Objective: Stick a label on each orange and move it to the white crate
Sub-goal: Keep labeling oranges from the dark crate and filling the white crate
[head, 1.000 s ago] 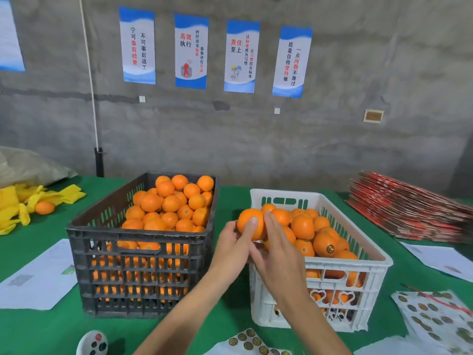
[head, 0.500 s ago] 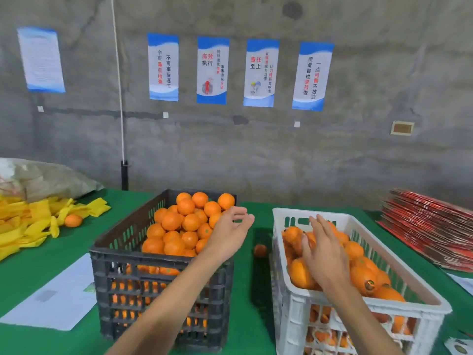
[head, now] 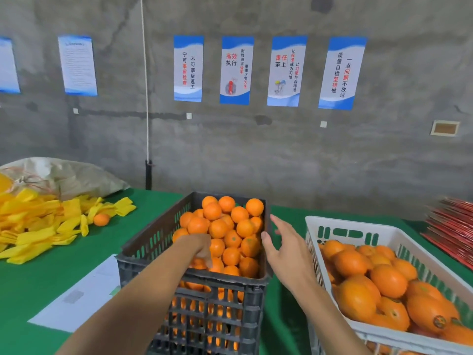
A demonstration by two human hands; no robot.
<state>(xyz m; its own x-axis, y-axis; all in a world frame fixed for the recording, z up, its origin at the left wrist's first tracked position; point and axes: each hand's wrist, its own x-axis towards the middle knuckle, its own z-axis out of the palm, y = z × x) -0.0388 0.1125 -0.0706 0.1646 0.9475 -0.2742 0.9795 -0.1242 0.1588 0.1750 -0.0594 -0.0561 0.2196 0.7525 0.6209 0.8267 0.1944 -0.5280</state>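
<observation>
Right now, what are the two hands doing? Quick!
Left hand: down in the dark crate among the oranges; whether it holds one cannot be told.
Right hand: open, holding nothing.

single head cam, looks fwd + slightly down, close over dark crate [head: 194, 290], facing wall [head: 256, 155]

Oranges in two crates on my table.
At my 12 o'clock the dark crate [head: 194, 290] holds a heap of small, round oranges [head: 231, 228]; at 2 o'clock the white crate [head: 399, 234] holds larger oranges [head: 389, 280], one at its near corner bearing a round label [head: 439, 321].
</observation>
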